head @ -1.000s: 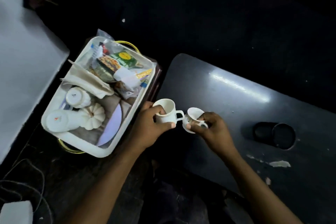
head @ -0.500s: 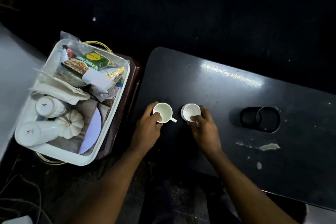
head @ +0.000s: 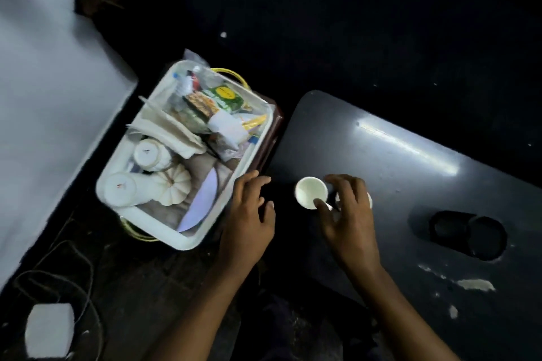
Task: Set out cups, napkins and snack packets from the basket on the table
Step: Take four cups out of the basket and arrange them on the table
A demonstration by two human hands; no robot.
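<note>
Two white cups stand on the dark table (head: 410, 161) near its left end. The left cup (head: 310, 191) is upright and shows its empty inside. The second cup (head: 369, 200) is almost hidden under my right hand (head: 347, 214), which hovers over both cups with fingers spread, thumb by the left cup's handle. My left hand (head: 252, 211) is open, fingers apart, between the cups and the white basket (head: 187, 242). The basket holds snack packets (head: 225, 97), folded napkins (head: 173, 133), two overturned cups (head: 149, 152) and a white pumpkin-shaped piece (head: 173, 186).
A round black holder (head: 466, 234) sits on the table to the right, with scraps of white residue (head: 475, 284) near it. A white surface (head: 44, 97) lies left of the basket. Cables and a white block (head: 48, 330) lie on the dark floor.
Both cups went from held in the air to standing on the table. My left hand has let go and moved back toward the basket. My right hand has opened above the cups.
</note>
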